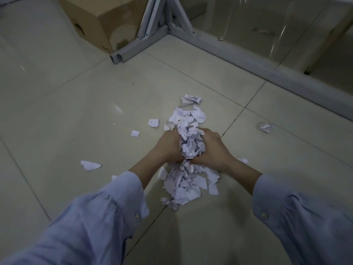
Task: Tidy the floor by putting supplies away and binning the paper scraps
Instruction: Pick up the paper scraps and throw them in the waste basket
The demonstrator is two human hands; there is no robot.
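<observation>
My left hand (pixel 168 148) and right hand (pixel 214 148) clamp a wad of paper scraps (pixel 191 144) between them, fingers curled in around it from either side, with the fingertips buried in the paper. More torn pieces (pixel 185 184) are heaped on the tiled floor (pixel 76 111) under my wrists. A crumpled ball (pixel 265 127) lies well apart to the right. A cardboard box (pixel 99 22) stands beside a grey metal frame (pixel 152 35) at the far end.

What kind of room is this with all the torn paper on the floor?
Probably an office or workroom, though I can't be sure. The floor has pale shiny tiles, a grey metal frame holds a clear panel like a partition, and a cardboard box stands beside it, beyond the paper scraps.
</observation>
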